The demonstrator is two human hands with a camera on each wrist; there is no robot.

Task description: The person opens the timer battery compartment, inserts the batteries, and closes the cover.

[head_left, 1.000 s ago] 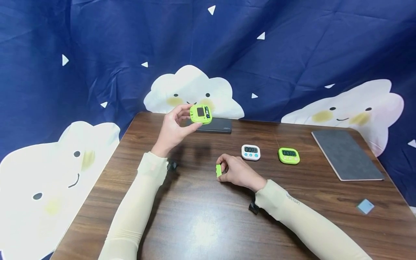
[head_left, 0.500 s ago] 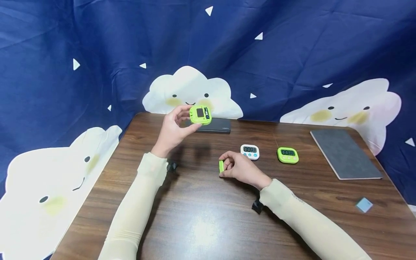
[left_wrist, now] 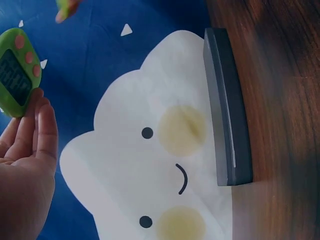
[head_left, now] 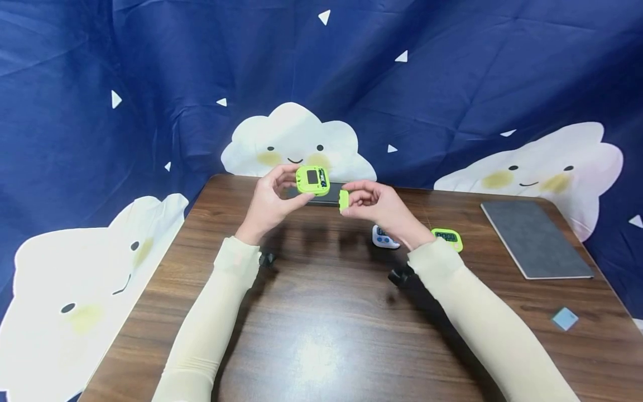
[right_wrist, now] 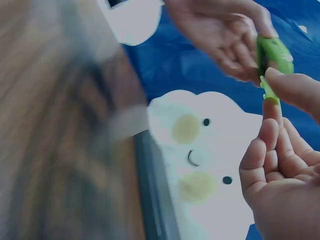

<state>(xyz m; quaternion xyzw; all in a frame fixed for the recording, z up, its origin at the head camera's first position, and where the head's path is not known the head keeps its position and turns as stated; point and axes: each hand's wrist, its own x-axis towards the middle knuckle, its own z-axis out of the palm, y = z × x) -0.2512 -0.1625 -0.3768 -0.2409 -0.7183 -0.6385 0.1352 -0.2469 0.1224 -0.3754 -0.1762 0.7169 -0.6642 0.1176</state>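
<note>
My left hand (head_left: 273,195) holds a green digital timer (head_left: 312,180) up above the table, its back with the battery compartment turned towards me. A battery (head_left: 323,178) shows in the slot at its right side. In the left wrist view the front of that timer (left_wrist: 20,72) appears, with a dark display and pink buttons. My right hand (head_left: 379,206) pinches a small green battery cover (head_left: 344,200) between thumb and fingers, just right of the timer and apart from it in the head view. The right wrist view has the cover (right_wrist: 269,90) close to the timer (right_wrist: 276,54).
A white timer (head_left: 385,237), partly hidden by my right hand, and a second green timer (head_left: 449,238), partly behind the sleeve, lie on the wooden table (head_left: 301,312). A black box (head_left: 321,195) lies at the back. Rightwards are a grey notebook (head_left: 534,240) and a blue block (head_left: 565,319).
My right hand has risen from low over the table towards the held timer, carrying the battery cover. My left hand and its timer have barely moved.
</note>
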